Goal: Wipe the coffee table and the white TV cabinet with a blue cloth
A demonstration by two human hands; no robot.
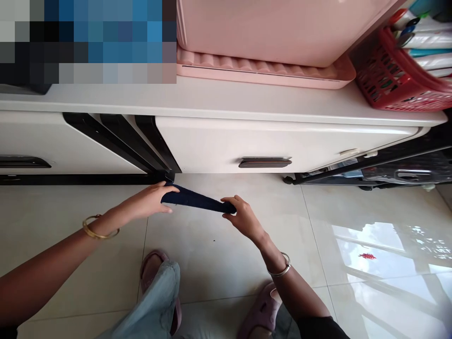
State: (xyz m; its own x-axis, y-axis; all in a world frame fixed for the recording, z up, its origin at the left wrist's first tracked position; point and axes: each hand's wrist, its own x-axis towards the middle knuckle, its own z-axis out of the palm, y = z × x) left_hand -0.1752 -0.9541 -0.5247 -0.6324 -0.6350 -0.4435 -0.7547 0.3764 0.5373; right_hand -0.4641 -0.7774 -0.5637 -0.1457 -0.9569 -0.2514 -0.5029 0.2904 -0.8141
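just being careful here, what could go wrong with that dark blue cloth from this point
1. If the left grip or the right grip loosens, that end of the dark blue cloth could drop toward the tiled floor.
2. The left grip appears close to the black cabinet corner, so knuckles or cloth might catch there, though this single view makes the gap hard to judge.
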